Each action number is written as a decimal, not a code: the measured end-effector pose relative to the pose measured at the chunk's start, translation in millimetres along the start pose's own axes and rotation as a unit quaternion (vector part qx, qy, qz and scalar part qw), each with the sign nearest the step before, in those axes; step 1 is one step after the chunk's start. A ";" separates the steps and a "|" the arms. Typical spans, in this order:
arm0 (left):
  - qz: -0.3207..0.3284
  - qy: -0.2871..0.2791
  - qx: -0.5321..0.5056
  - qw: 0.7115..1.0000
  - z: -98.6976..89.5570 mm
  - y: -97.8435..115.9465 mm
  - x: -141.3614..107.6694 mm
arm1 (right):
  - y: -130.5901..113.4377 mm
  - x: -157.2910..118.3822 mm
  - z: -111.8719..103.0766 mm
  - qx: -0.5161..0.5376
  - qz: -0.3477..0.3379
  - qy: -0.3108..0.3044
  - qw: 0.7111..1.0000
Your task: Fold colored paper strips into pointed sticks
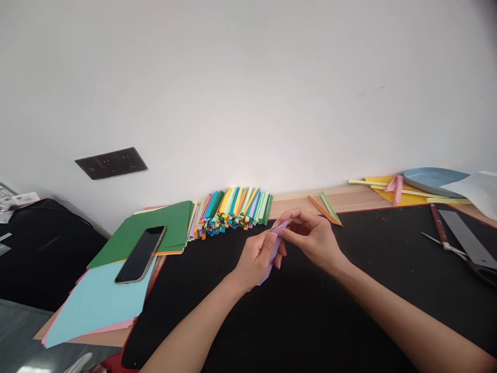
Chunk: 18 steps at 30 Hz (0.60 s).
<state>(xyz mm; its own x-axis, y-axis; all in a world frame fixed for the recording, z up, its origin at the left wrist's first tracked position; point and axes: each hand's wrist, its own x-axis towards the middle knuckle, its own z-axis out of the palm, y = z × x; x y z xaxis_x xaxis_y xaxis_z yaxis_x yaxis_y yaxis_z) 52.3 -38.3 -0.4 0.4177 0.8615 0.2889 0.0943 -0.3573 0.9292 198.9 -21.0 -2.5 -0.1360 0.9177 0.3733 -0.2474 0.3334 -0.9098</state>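
Note:
A narrow piece of folded purple paper (274, 255) is held above the black mat (240, 331), slanting from upper right to lower left. My left hand (254, 259) wraps round its lower part, with the thumb pressed near the upper end. The thumb and fingertips of my right hand (312, 238) pinch the paper's top end, close against my left thumb. Behind my hands, a large pile of folded colourful paper strips (233, 210) lies against the wall. An orange folded strip (324, 210) and a green one (330, 205) lie just beyond my right hand.
A phone (142, 255) rests on green (124, 238) and light blue paper sheets (97, 300) at the left. At the right are a red-handled cutter (438, 225), scissors (452, 248), a metal ruler (468, 238), a blue tray (430, 178) and yellow paper (392, 194).

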 end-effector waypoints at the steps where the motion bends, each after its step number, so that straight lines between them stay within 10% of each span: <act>1: -0.001 0.000 -0.002 1.000 0.2 0.1 0.0 | 0.7 -0.1 -0.1 -0.003 -0.001 0.002 1.000; 18: -0.025 0.029 -0.009 0.999 0.7 3.1 0.6 | -1.2 1.2 -1.1 -0.005 0.007 -0.016 1.000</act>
<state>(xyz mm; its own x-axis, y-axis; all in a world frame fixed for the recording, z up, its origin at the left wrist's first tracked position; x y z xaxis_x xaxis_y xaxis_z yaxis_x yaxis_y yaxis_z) 53.5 -39.1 2.5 0.3602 0.8978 0.2534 0.0968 -0.3062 0.9470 200.1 -20.1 -1.2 -0.1698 0.9147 0.3668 -0.2359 0.3237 -0.9163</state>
